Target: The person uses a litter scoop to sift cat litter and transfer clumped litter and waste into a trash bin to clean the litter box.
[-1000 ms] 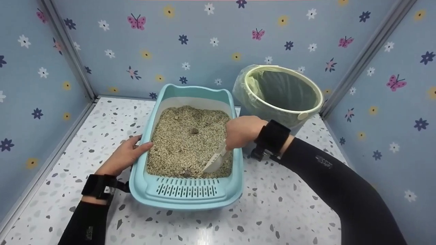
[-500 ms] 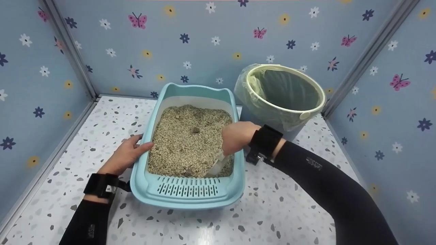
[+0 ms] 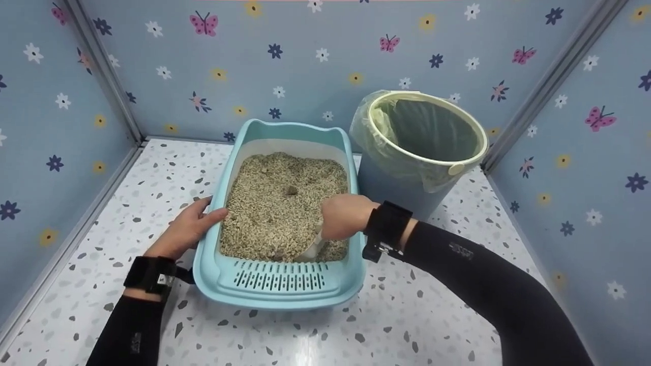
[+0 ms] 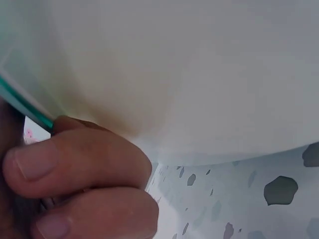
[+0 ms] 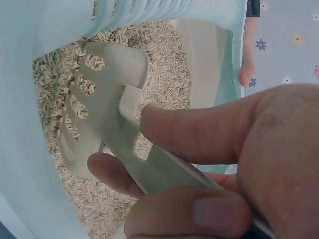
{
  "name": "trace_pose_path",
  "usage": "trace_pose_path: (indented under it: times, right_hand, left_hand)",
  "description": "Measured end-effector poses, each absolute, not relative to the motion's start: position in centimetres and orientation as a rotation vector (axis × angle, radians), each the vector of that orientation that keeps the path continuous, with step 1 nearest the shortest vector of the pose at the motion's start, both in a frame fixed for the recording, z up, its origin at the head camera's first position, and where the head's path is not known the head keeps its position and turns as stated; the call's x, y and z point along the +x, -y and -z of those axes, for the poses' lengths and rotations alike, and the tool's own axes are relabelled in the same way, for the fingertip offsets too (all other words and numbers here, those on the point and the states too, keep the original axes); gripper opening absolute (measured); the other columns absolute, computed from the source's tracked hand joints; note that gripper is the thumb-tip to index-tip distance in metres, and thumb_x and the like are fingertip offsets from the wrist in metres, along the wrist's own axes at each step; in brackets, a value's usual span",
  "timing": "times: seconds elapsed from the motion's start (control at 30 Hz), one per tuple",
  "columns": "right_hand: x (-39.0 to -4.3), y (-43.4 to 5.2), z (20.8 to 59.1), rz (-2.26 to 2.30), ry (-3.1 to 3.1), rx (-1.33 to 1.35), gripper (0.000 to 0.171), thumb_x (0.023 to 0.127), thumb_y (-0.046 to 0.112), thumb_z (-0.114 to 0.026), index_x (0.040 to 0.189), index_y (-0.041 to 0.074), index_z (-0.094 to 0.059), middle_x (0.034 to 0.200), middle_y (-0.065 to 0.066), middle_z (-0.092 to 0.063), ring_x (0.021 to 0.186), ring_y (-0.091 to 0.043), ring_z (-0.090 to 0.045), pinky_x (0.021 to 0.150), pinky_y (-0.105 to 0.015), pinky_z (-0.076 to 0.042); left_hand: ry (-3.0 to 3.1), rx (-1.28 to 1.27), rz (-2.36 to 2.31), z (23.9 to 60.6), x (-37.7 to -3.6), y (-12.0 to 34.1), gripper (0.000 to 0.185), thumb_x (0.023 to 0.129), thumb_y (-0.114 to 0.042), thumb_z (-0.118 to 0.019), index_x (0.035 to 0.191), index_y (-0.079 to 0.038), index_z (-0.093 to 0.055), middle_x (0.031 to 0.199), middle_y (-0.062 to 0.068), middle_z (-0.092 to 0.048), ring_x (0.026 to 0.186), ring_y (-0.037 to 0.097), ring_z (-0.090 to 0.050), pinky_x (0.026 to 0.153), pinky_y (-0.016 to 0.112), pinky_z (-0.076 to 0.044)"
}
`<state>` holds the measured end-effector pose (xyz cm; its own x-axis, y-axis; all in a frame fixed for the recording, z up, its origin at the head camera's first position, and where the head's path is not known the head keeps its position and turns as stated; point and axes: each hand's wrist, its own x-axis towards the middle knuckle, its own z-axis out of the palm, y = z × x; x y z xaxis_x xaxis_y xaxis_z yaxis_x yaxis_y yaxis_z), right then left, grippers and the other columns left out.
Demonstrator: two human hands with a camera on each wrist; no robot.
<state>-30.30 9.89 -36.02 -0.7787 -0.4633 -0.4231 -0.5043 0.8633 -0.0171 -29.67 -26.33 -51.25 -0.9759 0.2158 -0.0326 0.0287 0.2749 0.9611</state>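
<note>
1. While the right hand worked inside the light-blue litter tray, its fingers were curled round the handle of a pale slotted scoop, thumb on top and the other fingers wrapped beneath, as the right wrist view showed.
2. Seen from the head view, the scoop sat low in the tray's near right corner, its blade tilted down into the pellet litter, just behind the slotted step at the tray's front.
3. At the tray's left rim rested the left hand, thumb hooked over the edge toward the litter and the other fingers curled close together against the outer wall, as the left wrist view showed.
4. One small dark clump lay on the litter near the middle of the tray, well apart from the scoop.
5. Standing just beside the tray's far right corner was a round bin with a cream rim, lined with a thin greenish bag.
6. Both the tray and the bin stood on a speckled white floor, enclosed by blue walls printed with flowers and butterflies.
7. Black wrist straps and dark sleeves covered both forearms.
</note>
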Motion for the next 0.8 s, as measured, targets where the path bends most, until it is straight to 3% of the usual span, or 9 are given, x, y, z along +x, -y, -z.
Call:
trace_pose_path:
  times: [0.2, 0.3, 0.5, 0.8]
  right_hand:
    - [-30.3, -9.8, 36.1, -0.085, -2.589, -0.718, 0.044, 0.106, 0.026, -0.065, 0.068, 0.020, -0.043, 0.068, 0.003, -0.034, 0.059, -0.017, -0.036, 0.056, -0.038, -0.036]
    - [-30.2, -9.8, 36.3, -0.064, -2.609, -0.717, 0.043, 0.105, 0.028, -0.068, 0.069, 0.021, -0.045, 0.068, 0.004, -0.038, 0.059, -0.017, -0.040, 0.055, -0.038, -0.039]
    - [-29.8, -9.8, 36.7, -0.073, -2.629, -0.710, 0.036, 0.099, 0.016, -0.066, 0.069, 0.021, -0.045, 0.069, 0.003, -0.040, 0.061, -0.019, -0.046, 0.054, -0.040, -0.044]
    - [-29.2, -8.6, 39.5, -0.003, -2.611, -0.714, 0.046, 0.106, 0.026, -0.069, 0.067, 0.022, -0.045, 0.063, 0.008, -0.038, 0.053, -0.012, -0.040, 0.050, -0.032, -0.040]
  left_hand:
    - [-2.351, 0.219, -1.804, 51.1, -29.4, 26.8, 0.084, 0.116, -0.044, -0.062, 0.175, 0.000, -0.023, 0.134, 0.034, -0.067, 0.106, 0.037, -0.078, 0.084, 0.042, -0.068]
    - [-2.359, 0.216, -1.806, 51.1, -29.3, 26.9, 0.085, 0.115, -0.046, -0.062, 0.175, 0.000, -0.024, 0.132, 0.034, -0.067, 0.104, 0.037, -0.078, 0.084, 0.041, -0.068]
    - [-2.368, 0.204, -1.801, 51.1, -29.1, 27.0, 0.086, 0.115, -0.047, -0.063, 0.176, -0.001, -0.024, 0.130, 0.032, -0.066, 0.104, 0.035, -0.077, 0.085, 0.040, -0.067]
    - [-2.376, 0.231, -1.799, 51.2, -29.5, 26.7, 0.085, 0.115, -0.046, -0.063, 0.176, 0.000, -0.026, 0.128, 0.032, -0.069, 0.103, 0.036, -0.078, 0.085, 0.041, -0.067]
